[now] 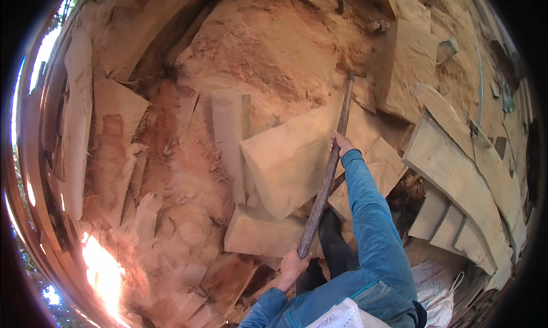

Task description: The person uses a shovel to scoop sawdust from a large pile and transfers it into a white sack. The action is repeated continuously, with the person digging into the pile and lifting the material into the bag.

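A: Materials and shapes?
B: Landmark: large wood block (285, 162), flat pale faces, sharp corners, dusty. Wooden pole (326, 185): long, slim, brown, worn, slanting past the block's right side; short dark head (358, 75) at its far end, beyond the block, material unclear
A: Surface and surroundings?
B: Ground coated in fine orange-tan powder (262, 54), sawdust-like, spread widest beyond the block. Long sawn planks (451, 168) to the block's right; crinkled white sack (435, 288) nearer the body, also to its right. Glaring light patch (103, 271) to its left, on the near side
A: Hands?
B: Right hand (343, 144) by the block's right edge, fingers wrapped round the pole partway along, blue-sleeved arm reaching forward. Left hand (293, 266) on the block's near side, low by the body, clasping the pole's near end
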`<state>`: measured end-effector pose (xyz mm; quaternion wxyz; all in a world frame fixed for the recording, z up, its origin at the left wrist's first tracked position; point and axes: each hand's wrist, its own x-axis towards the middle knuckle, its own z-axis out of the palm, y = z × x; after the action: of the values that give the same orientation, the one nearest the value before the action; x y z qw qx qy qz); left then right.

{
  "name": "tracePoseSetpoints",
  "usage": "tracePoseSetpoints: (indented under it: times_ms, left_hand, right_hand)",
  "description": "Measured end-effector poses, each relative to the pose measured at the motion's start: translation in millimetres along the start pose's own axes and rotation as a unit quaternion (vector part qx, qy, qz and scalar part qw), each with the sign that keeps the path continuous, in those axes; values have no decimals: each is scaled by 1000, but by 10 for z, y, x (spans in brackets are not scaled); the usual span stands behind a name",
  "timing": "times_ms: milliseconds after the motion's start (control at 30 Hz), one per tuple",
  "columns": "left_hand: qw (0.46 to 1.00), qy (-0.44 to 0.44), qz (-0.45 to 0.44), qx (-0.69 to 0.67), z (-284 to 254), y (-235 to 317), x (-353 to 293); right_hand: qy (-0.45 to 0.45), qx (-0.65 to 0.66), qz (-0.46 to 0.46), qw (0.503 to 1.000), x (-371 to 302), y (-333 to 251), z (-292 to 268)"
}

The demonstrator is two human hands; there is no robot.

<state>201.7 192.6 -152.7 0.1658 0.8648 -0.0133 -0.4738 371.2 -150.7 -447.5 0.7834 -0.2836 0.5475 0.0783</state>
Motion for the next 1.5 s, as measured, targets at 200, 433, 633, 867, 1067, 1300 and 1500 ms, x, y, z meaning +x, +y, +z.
tracePoseSetpoints:
  times_ms: [200, 433, 633, 867, 1067, 1300, 1500]
  left_hand:
    - [998, 47, -32, -8, 582, -200, 196]
    - [998, 40, -45, -11, 853, -647, 200]
    - [997, 65, -29, 18, 862, -1153, 25]
    - [991, 133, 25, -3, 626, -1469, -593]
    - [948, 283, 136, -43, 393, -1769, -1155]
    - [787, 521, 329, -20, 95, -2053, -1479]
    - [868, 373, 327, 30, -805, -1959, -1979]
  right_hand:
    - [24, -64, -68, 995, 303, 326, -268]
    - [71, -13, -25, 997, 69, 665, -275]
    - [52, 30, -2, 998, -372, 882, -164]
    - [2, 23, -46, 999, -1045, 1027, 70]
    - [-65, 73, -39, 994, -1895, 908, 428]
    - [-106, 111, -91, 984, -2955, 533, 817]
    - [-127, 175, -173, 961, -3858, 166, 883]
